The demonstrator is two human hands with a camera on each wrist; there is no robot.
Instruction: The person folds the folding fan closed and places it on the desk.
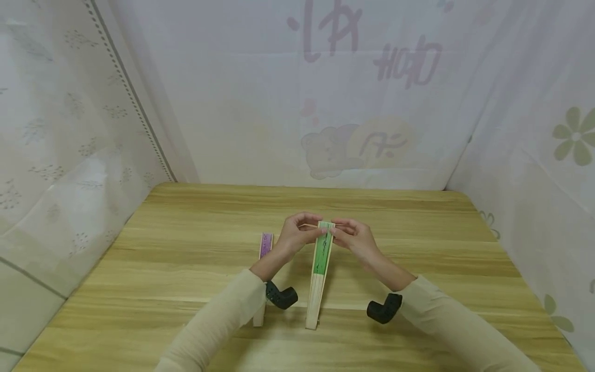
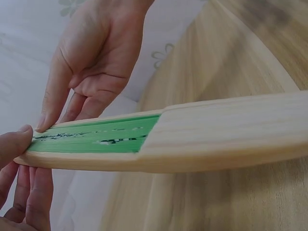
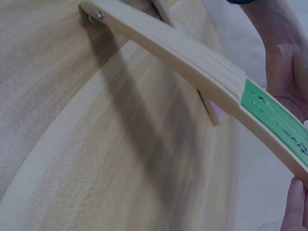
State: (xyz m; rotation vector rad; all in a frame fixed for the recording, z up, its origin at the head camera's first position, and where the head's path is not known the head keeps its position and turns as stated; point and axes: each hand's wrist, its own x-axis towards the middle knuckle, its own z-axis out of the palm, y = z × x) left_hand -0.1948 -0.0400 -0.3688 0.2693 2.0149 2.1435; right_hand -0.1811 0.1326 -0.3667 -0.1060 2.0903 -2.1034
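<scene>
A folded green hand fan (image 1: 322, 258) with pale wooden ribs slants up from the table, its green end raised toward the back. My left hand (image 1: 294, 236) pinches that end from the left, the thumb along its edge and the fingers beneath. From the other side my right hand (image 1: 361, 242) pinches the same end between thumb and fingers. In the right wrist view a metal ring shows at the rivet end of the green fan (image 3: 183, 53), low over or on the table. To the left, partly covered by my left forearm, lies a folded purple fan (image 1: 266, 244).
Both fans are over a wood-grain table (image 1: 418, 222). Behind it hangs a pale printed curtain (image 1: 251, 103), with more patterned cloth at the left and right sides. Black wrist devices (image 1: 385, 309) hang beneath both forearms.
</scene>
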